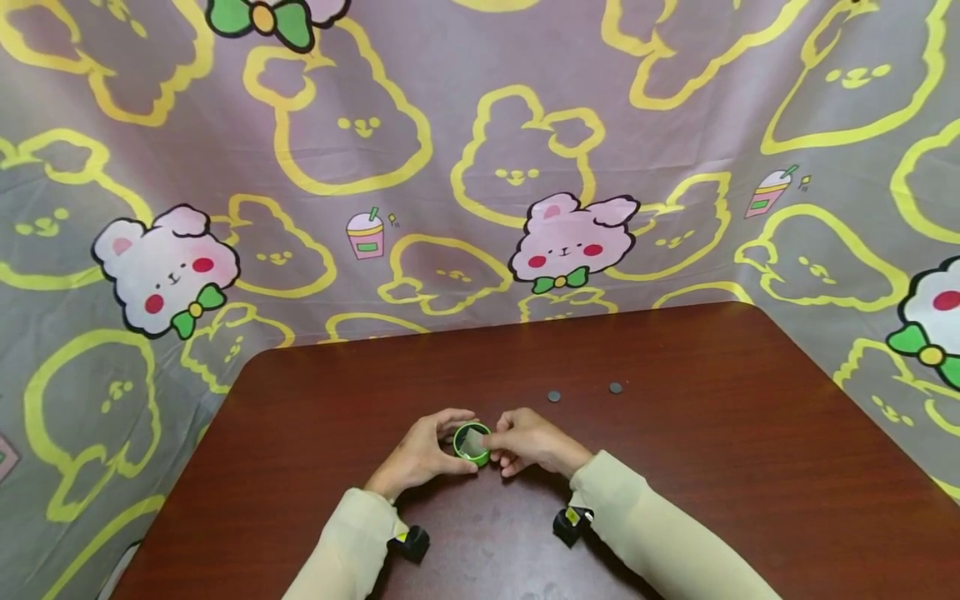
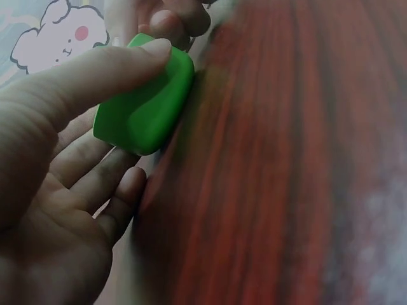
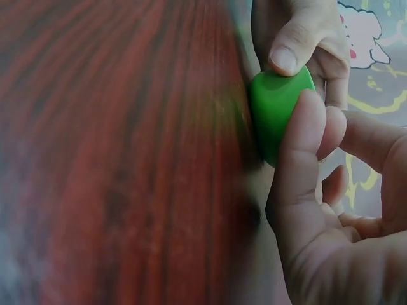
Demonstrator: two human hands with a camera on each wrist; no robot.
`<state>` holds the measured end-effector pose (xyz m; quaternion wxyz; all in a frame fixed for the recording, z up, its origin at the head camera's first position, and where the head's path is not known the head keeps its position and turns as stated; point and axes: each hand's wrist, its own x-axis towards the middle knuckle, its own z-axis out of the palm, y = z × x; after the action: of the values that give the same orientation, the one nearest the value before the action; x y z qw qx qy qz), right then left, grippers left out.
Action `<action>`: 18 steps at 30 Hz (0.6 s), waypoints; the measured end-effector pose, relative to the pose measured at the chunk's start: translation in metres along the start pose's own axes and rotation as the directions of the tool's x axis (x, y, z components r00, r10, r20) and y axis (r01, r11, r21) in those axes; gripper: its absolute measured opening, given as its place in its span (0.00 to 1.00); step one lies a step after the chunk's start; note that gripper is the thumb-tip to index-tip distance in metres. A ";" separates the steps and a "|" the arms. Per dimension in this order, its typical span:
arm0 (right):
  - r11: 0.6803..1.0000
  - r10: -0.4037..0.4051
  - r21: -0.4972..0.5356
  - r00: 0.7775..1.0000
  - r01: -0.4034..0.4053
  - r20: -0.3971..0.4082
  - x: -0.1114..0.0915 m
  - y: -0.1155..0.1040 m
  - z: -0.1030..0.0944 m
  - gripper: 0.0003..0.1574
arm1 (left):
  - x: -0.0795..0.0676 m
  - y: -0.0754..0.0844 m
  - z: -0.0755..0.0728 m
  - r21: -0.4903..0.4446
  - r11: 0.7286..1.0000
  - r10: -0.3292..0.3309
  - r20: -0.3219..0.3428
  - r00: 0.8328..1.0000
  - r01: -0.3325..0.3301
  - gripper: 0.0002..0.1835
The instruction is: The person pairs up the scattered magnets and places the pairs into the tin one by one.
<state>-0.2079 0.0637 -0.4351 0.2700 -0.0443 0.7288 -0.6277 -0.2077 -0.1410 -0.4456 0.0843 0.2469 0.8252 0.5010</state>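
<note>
A small round green bowl [image 1: 486,460] with a dark inside stands on the table between the two hands. My left hand [image 1: 423,450] grips its left side, the thumb pressing the smooth green wall [image 2: 149,114] in the left wrist view. Inside the bowl lies a pale grey flat piece [image 1: 473,442], its right end at the tips of my right hand [image 1: 532,444]. The right thumb and forefinger pinch together there. From the right wrist view, the right fingertips are right at the rim of the bowl [image 3: 273,111], and the pale piece is hidden.
Two small dark discs [image 1: 554,397] [image 1: 615,388] lie apart on the reddish-brown table [image 1: 712,467], beyond the right hand. A patterned cloth [image 1: 442,192] hangs behind the table and along its sides. Each sleeve carries a black wrist camera [image 1: 411,543].
</note>
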 end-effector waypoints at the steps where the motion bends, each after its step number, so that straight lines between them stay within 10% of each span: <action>1: 1.000 0.001 0.000 1.000 -0.001 -0.001 -0.001 0.000 0.000 0.14 | 0.000 0.001 0.000 0.007 1.000 0.000 0.004 1.000 0.000 0.37; 18: 0.998 -0.016 -0.063 1.000 0.017 0.007 -0.013 -0.005 -0.020 0.17 | 0.010 0.024 -0.002 -0.020 0.999 0.039 0.038 0.999 -0.038 0.37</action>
<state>-0.2070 0.0855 -0.4249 0.2654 -0.0607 0.7470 -0.6065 -0.2090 -0.1290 -0.4224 0.0931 0.2715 0.8137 0.5055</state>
